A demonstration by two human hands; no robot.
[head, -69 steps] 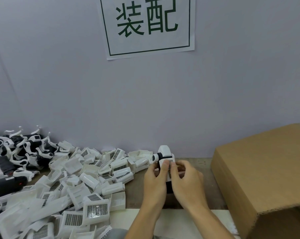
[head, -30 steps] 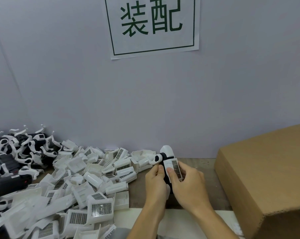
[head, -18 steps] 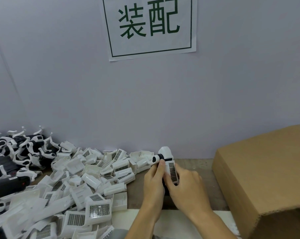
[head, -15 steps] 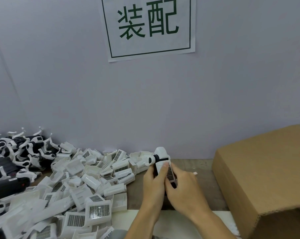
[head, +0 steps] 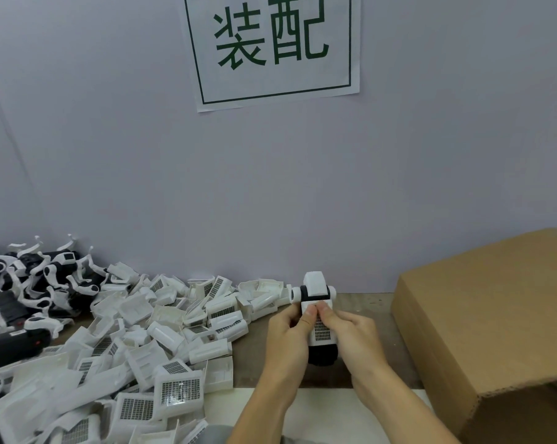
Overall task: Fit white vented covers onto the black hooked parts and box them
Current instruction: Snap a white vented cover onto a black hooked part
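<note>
Since half a second ago we squared the white vented cover (head: 321, 326) flat onto the black hooked part (head: 322, 355) — left hand (head: 286, 339) and right hand (head: 354, 339) both grasping it, thumbs pressing; likely seated, boxing next.

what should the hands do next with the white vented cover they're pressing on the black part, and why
Probably one last firm thumb press, then move the piece right to the brown cardboard box. The left hand and right hand grip the black hooked plastic part, both thumbs on the white vented plastic cover, which looks aligned along it. Whether it has clicked home cannot be seen.
</note>
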